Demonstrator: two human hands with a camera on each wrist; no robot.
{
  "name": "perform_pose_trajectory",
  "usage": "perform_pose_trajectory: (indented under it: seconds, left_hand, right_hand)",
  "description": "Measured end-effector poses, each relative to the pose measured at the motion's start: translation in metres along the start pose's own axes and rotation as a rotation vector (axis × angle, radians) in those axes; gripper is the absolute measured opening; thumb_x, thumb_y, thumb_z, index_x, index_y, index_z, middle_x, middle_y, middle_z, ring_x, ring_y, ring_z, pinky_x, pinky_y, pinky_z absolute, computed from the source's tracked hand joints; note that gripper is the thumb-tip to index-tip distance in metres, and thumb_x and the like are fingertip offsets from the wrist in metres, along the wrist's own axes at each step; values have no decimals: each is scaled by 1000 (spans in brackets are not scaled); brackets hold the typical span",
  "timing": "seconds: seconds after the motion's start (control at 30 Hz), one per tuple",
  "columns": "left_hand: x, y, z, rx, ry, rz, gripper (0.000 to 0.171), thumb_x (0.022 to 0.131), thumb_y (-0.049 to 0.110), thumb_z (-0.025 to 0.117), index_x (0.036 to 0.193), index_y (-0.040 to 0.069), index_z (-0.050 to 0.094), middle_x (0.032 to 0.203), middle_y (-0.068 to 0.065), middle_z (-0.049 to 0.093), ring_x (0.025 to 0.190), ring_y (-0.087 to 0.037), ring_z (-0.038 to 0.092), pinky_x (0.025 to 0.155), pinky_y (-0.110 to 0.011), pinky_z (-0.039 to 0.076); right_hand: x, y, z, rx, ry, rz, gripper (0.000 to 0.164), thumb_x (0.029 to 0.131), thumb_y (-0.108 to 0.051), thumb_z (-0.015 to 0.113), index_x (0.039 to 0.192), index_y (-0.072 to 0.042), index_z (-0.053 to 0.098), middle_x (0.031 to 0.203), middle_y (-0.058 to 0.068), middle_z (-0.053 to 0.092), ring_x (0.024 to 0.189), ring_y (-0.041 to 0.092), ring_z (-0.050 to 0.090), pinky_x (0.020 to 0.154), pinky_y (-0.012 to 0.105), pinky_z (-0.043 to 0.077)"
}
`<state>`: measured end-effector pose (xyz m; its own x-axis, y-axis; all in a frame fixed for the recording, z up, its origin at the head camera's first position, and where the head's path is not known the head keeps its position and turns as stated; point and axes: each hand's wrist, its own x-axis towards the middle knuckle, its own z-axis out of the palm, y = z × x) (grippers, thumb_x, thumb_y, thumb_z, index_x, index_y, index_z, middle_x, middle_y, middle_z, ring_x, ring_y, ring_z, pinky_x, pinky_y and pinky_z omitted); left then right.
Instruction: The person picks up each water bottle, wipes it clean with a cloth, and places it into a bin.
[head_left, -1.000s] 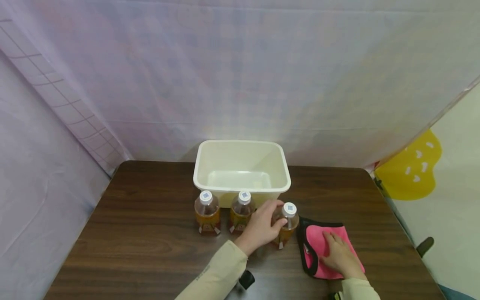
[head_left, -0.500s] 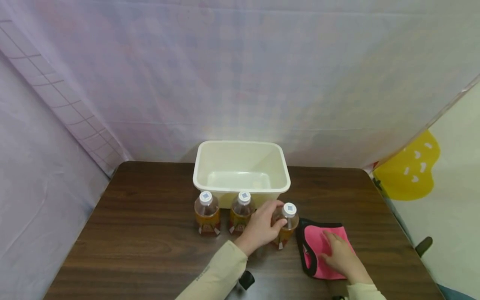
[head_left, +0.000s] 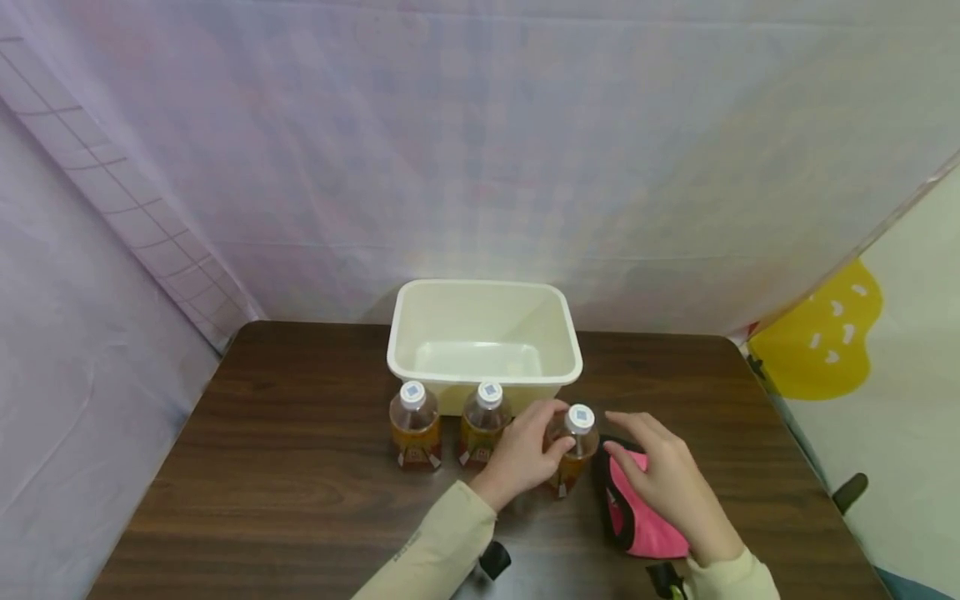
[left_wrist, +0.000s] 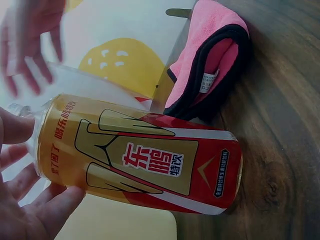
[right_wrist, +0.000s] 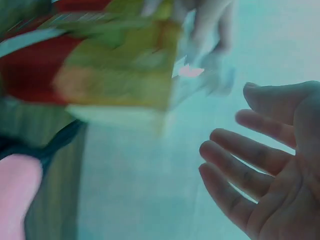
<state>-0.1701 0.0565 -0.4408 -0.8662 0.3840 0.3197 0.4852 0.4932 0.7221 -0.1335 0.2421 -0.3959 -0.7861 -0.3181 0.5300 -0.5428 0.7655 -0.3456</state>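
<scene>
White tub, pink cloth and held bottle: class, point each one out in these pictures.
White tub (head_left: 476,358): head view, inside floor.
Pink cloth (head_left: 650,527): head view, pink fabric.
Held bottle (left_wrist: 142,156): left wrist view, printed label.

Right wrist view: bottle (right_wrist: 120,75) is blurred, cloth (right_wrist: 17,195) is cut off. Head view: right hand (head_left: 667,471) partly hides cloth.

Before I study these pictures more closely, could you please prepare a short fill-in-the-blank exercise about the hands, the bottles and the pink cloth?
1. In the head view, the left hand grips the drink bottle at the row's ____ end.
2. Altogether, ____ bottles appear in that view.
3. The main colour of each bottle's cap is ____.
4. There, the right hand hides part of the pink cloth, whose border is ____.

Missing words: right; three; white; black.
</scene>
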Motion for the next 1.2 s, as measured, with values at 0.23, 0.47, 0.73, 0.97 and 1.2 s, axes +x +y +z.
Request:
perform_pose_trajectory:
  seconds: [0.23, 0.47, 0.73, 0.97, 1.2]
  left_hand:
    - [0, 1, -1, 1, -1, 0, 37, 85, 19, 63, 120, 16, 50, 107, 1, 56, 85, -10, 53, 71, -19, 45]
    - [0, 1, 0, -25, -1, -4, 38, 84, 18, 64, 120, 16, 50, 101, 2, 55, 78, -12, 53, 63, -15, 42]
    - [-1, 0, -2, -10, 19, 7, 37, 84, 19, 64, 119, 16, 51, 101, 2, 56, 79, -14, 55, 64, -15, 42]
    - [0, 4, -9, 11, -31, 5, 42, 86, 19, 62, 125, 13, 49, 108, -1, 56, 80, -10, 55, 66, -16, 45]
    - [-10, 29, -40, 264, -90, 126, 40, 87, 28, 60, 122, 10, 52, 119, -2, 54, 102, -13, 55, 84, -25, 47]
  right_hand:
    - [21, -20, 3, 45, 24, -129, 41, 64, 4, 77, 103, 1, 64, 92, 5, 63, 80, 15, 61, 66, 18, 50]
    - [28, -18, 11, 34, 1, -85, 34, 65, 3, 77, 97, 4, 66, 86, 7, 61, 72, 15, 61, 58, 25, 53]
    - [35, -14, 19, 34, 9, -106, 30, 59, 9, 78, 86, 6, 67, 80, 9, 61, 69, 16, 60, 56, 28, 52]
    - [39, -16, 18, 23, -18, -61, 29, 57, 10, 77, 84, 3, 66, 78, 7, 61, 68, 16, 59, 57, 31, 52]
    - [39, -17, 16, 26, -37, -51, 29, 58, 12, 76, 83, 1, 65, 78, 5, 60, 68, 14, 59, 58, 28, 52]
